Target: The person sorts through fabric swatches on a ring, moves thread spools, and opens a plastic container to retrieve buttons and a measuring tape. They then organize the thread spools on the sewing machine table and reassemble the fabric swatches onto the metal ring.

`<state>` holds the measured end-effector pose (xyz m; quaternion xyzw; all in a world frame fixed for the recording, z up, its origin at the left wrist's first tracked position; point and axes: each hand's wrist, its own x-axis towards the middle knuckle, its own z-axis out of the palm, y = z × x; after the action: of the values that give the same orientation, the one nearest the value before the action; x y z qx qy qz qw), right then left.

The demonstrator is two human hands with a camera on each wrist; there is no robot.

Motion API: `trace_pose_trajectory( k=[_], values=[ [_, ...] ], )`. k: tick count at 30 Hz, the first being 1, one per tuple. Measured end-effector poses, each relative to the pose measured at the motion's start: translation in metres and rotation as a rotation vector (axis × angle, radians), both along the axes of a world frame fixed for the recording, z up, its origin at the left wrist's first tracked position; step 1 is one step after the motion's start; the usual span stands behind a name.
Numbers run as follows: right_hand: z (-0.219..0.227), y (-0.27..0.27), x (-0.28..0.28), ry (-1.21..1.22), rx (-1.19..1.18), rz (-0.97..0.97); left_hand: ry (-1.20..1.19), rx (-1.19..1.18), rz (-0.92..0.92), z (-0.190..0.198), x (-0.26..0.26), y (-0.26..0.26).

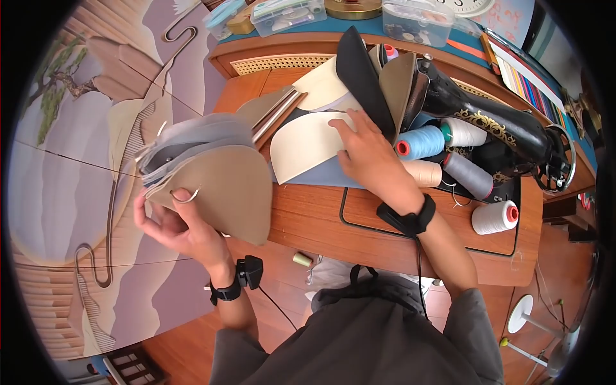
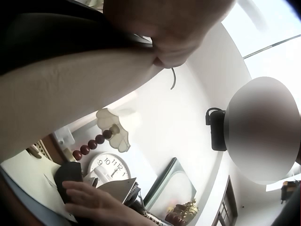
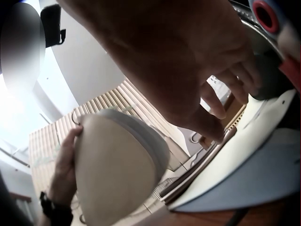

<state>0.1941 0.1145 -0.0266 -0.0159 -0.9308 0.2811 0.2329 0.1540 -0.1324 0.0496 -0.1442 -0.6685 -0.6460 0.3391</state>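
Note:
In the head view my left hand (image 1: pixel 186 231) pinches a stack of curved pieces, a tan one (image 1: pixel 224 186) on top and grey ones behind, held up left of the table. A thin curved metal-looking ring or wire shows by its thumb. My right hand (image 1: pixel 372 154), fingers slightly bent, is over the right edge of a cream curved piece (image 1: pixel 308 144) lying on a blue-grey one (image 1: pixel 321 174); whether the fingertips touch it I cannot tell. The right wrist view shows the same hand (image 3: pixel 188 75) above the cream piece (image 3: pixel 230 146), and the held stack (image 3: pixel 117 165).
Behind the right hand a black piece (image 1: pixel 366 80) leans beside a black sewing machine (image 1: pixel 481 115). Several thread spools surround it, including a blue one (image 1: pixel 423 142) and a white one (image 1: pixel 491 218). Brown strips (image 1: pixel 276 119) lie left of the cream piece. Plastic boxes (image 1: pixel 289 16) stand on the rear shelf.

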Motion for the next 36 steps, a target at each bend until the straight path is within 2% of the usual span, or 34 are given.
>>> trace_pose_trajectory(
  k=[2, 6, 9, 11, 16, 19, 21, 22, 27, 30, 34, 36],
  values=[
    [-0.012, -0.002, -0.008, -0.097, 0.354, -0.207, 0.080, -0.023, 0.019, 0.001, -0.004, -0.001],
    [-0.018, 0.001, -0.010, -0.137, 0.320, -0.223, 0.100, -0.122, 0.023, -0.012, -0.009, 0.003],
    [-0.010, 0.004, -0.008, -0.134, 0.216, -0.086, 0.051, -0.170, -0.077, -0.032, -0.016, 0.000],
    [0.009, 0.004, -0.002, -0.372, 0.083, -0.039, 0.022, -0.188, -0.102, -0.036, -0.016, 0.006],
    [0.012, 0.014, 0.003, -0.256, 0.056, -0.020, 0.011, -0.149, -0.180, -0.038, -0.018, 0.019],
    [0.031, 0.018, 0.006, -0.122, -0.080, 0.011, -0.002, -0.145, -0.193, -0.042, -0.020, 0.022],
    [0.041, 0.018, 0.004, 0.037, -0.374, 0.186, 0.021, -0.160, -0.175, -0.044, -0.021, 0.023],
    [0.042, 0.018, 0.003, 0.040, -0.376, 0.185, 0.021, -0.167, -0.174, -0.045, -0.021, 0.023],
    [0.038, 0.017, -0.006, 0.168, -0.620, 0.448, 0.062, -0.212, -0.176, -0.040, -0.017, 0.034],
    [0.041, 0.016, -0.005, 0.150, -0.640, 0.450, 0.042, -0.205, -0.202, -0.037, -0.014, 0.039],
    [0.043, 0.022, -0.003, 0.221, -0.469, 0.316, 0.037, -0.284, -0.154, -0.040, -0.013, 0.036],
    [0.055, 0.025, -0.001, 0.554, -0.077, 0.220, 0.004, -0.283, -0.149, -0.040, -0.012, 0.035]
  ],
)
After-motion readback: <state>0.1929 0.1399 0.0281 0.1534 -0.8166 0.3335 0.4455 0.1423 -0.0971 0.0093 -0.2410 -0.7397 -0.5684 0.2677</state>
